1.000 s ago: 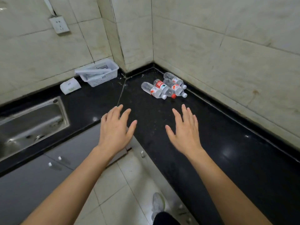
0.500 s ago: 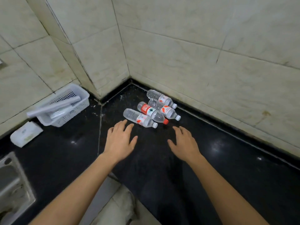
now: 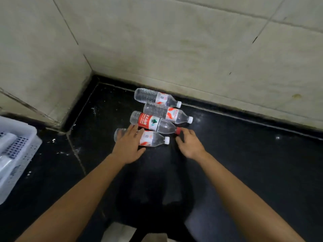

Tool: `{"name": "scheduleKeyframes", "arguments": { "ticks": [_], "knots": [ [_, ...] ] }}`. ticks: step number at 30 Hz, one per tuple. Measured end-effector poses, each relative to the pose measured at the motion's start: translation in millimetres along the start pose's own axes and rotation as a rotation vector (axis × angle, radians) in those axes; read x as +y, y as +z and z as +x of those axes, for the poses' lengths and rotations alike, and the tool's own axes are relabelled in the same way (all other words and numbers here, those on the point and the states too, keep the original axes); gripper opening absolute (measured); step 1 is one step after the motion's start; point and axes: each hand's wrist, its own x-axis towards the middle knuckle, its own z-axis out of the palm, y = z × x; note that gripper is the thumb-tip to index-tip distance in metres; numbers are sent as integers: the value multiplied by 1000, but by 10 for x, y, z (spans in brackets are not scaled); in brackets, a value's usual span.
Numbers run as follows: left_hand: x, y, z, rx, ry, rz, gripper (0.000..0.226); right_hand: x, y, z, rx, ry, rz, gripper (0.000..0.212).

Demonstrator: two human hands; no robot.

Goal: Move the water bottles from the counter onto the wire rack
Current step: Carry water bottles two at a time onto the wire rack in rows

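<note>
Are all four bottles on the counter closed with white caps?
No, the bottle with the red label has a red cap, not a white one.

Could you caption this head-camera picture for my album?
Left hand on the nearest water bottle, right hand beside the red-capped bottle; four lie on a black counter.

Dim, even indoor light lies flat on the pale wall [image 3: 174, 49]. The glossy black counter [image 3: 253, 172] shows small glints at far right and a dark reflection of the person near centre. Tile lines bow toward the edges. The basket [image 3: 22, 137] at left is soft, and fine detail is smeared.
</note>
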Motion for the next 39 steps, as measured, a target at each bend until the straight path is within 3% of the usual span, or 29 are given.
{"name": "scheduleKeyframes", "arguments": {
  "ticks": [4,9,17,23,31,36,39],
  "knots": [
    [-98,220,149,43,30,-139,76,-233,225,374,80,59,101,49],
    [-120,325,273,105,2,-235,67,-189,391,558,-38,77,-182,58],
    [-27,373,155,46,29,-93,73,53,319,336,-91,59,-380,59],
    [351,393,-120,-52,18,47,77,442,594,-281,-31,82,-328,54],
    [744,297,-31,-208,11,248,84,1027,689,-997,-66,311,132,45],
    [784,337,-119,-186,44,159,81,1463,651,-1307,-70,473,697,34],
    [836,261,-194,-142,27,7,82,1583,428,-1426,18,500,869,25]
  ]
}}
